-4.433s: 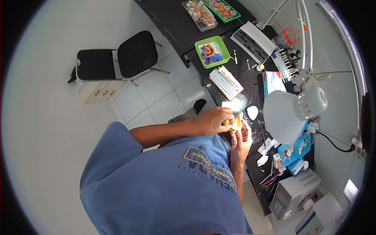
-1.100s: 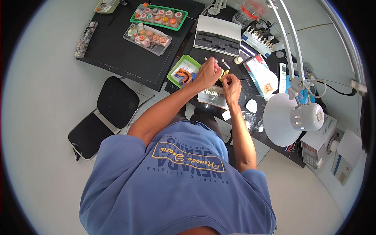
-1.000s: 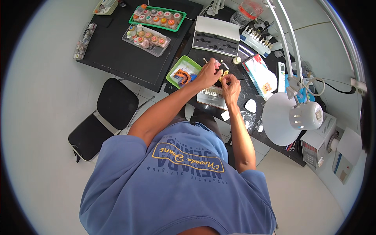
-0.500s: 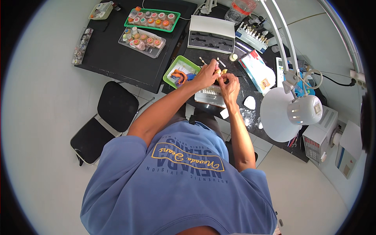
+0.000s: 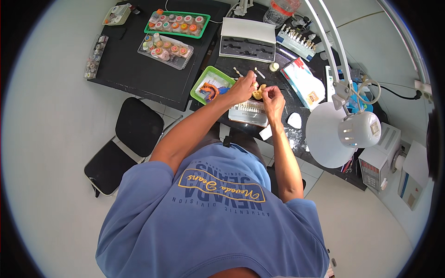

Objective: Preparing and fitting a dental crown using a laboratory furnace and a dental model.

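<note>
The person bends over the black desk [image 5: 130, 69] with both hands up close together. The left hand [image 5: 242, 89] is curled around a small yellow piece [image 5: 257, 92], which looks like a model of teeth, though it is too small in this view to be sure. The right hand [image 5: 273, 96] sits just at 3 o'clock of that piece, fingers pinched tight, maybe on a thin tool that I cannot make out. So the step in hand seems to be fine work on the yellow piece, held up above the desk. Just below the hands, at 6 o'clock, lies a flat card with rows of little teeth [image 5: 249, 112]. At 9 o'clock of the left hand is a green tray [image 5: 202, 86] with orange and blue bits in it. The white round lamp [image 5: 340, 132] hangs off at 4 o'clock. The next move likely calls for a steady left hand and small, careful touches from the right.
</note>
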`<state>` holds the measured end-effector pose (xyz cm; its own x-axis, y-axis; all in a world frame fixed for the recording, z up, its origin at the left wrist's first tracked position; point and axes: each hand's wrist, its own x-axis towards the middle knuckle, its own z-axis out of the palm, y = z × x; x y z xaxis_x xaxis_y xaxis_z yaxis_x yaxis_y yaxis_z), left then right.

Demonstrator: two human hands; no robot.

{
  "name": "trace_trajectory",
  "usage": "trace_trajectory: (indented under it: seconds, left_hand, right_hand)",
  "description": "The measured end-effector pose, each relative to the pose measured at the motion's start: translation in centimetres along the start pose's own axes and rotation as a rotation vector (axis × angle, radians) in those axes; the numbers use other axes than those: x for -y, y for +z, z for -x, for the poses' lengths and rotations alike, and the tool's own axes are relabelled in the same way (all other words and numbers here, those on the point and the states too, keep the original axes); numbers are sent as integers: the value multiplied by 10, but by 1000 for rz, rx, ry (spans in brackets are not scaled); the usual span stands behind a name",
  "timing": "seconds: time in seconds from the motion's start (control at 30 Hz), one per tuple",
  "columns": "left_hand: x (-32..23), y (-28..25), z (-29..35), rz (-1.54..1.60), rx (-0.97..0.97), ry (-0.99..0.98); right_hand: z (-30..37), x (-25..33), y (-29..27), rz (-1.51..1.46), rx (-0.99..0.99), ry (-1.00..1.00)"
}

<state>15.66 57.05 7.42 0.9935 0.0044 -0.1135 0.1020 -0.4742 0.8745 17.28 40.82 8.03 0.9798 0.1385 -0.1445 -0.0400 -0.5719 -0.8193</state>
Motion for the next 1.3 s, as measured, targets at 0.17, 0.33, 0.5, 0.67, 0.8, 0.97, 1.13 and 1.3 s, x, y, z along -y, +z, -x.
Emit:
trace_trajectory:
  seconds: [0.17, 0.33, 0.5, 0.67, 0.8, 0.97, 1.13, 1.3]
  left_hand:
    - [0, 3, -7, 26, 77, -50]
    - [3, -3, -3, 48, 71, -48]
    - [4, 1, -4, 61, 61, -11]
    - [2, -1, -1, -20, 23, -8]
    - [-1, 0, -4, 25, 95, -63]
    - [0, 3, -7, -28, 41, -22]
    - [-9, 3, -8, -42, -91, 23]
    - [-36, -11, -4, -64, -166, 138]
  right_hand:
    - [-14, -25, -1, -451, 131, 157]
    - [-8, 10, -1, -81, 235, 69]
    - [-9, 12, 3, 26, 157, 50]
    - [-9, 14, 8, 9, 99, 118]
    - [-18, -16, 12, -148, -47, 182]
    - [-21, -14, 1, -651, 141, 404]
    - [-17, 2, 0, -823, 196, 362]
    - [-17, 17, -18, -865, 253, 344]
